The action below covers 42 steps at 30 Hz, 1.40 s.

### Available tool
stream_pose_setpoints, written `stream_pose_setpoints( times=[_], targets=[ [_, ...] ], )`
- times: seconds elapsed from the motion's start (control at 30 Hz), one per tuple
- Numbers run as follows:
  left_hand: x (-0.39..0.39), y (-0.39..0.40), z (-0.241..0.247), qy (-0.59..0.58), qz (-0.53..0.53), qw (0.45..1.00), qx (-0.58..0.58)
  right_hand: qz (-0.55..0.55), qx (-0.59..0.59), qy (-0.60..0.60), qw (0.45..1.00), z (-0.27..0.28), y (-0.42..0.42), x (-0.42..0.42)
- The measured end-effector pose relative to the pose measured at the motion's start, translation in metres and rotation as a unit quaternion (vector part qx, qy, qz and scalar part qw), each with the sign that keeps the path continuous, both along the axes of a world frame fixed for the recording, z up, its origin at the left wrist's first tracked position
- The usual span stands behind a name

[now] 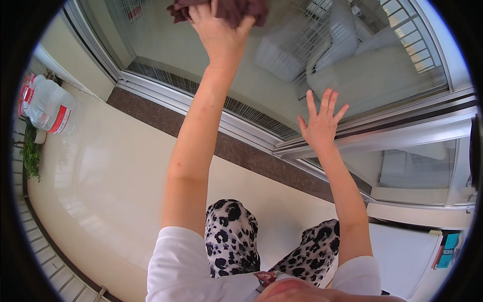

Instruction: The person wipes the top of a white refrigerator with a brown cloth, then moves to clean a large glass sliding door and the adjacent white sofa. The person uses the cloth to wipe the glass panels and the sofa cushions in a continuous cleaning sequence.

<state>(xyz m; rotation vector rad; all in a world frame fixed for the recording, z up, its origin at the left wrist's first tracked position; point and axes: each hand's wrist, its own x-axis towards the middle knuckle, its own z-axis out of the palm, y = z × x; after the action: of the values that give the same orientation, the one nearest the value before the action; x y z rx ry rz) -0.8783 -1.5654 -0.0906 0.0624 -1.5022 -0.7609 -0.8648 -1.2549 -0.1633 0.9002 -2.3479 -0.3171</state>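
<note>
My left hand presses a crumpled dark maroon cloth to the large glass pane of an aluminium-framed sliding door. The top of the cloth is cut off by the edge of the view. Lower and to the right, my right hand is spread with its fingers apart and nothing in it. It is by the pane's lower right part, near the aluminium door frame; whether the palm touches the glass I cannot tell. Reflections and pale streaks show across the pane.
A brown stone threshold runs beneath the door track. To the left, a large clear plastic bottle stands near a green plant. A railing curves along the lower left. A white flat-topped object is at the lower right.
</note>
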Motion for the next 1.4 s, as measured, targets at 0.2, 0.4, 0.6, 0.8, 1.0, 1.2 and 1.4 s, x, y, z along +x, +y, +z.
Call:
stream_pose_setpoints(
  times=[0.2,0.4,0.6,0.8,1.0,1.2,1.4],
  targets=[
    [0.018,0.075,0.066,0.003,-0.008,0.939,-0.345,-0.019,0.010,-0.062,0.998,0.047,0.003,0.025],
    [0.035,0.036,0.150,0.017,0.027,0.993,-0.116,0.038,-0.077,-0.125,0.988,0.111,-0.007,0.084],
    [0.034,0.073,0.147,0.019,0.049,0.929,-0.366,0.206,-0.256,0.030,0.944,0.165,-0.048,0.081],
    [0.041,-0.025,0.083,-0.015,-0.010,0.998,0.063,0.287,-0.309,0.018,0.907,0.166,-0.115,0.081],
    [0.057,0.011,0.006,-0.032,0.070,0.981,-0.179,0.308,-0.241,-0.035,0.920,0.110,-0.128,0.080],
    [0.051,0.016,-0.049,-0.062,0.037,0.995,0.064,0.319,-0.208,-0.096,0.920,0.071,-0.150,0.069],
    [0.038,0.006,-0.135,-0.086,-0.010,0.981,0.175,0.303,-0.160,-0.142,0.929,0.017,-0.155,0.055]
  ],
)
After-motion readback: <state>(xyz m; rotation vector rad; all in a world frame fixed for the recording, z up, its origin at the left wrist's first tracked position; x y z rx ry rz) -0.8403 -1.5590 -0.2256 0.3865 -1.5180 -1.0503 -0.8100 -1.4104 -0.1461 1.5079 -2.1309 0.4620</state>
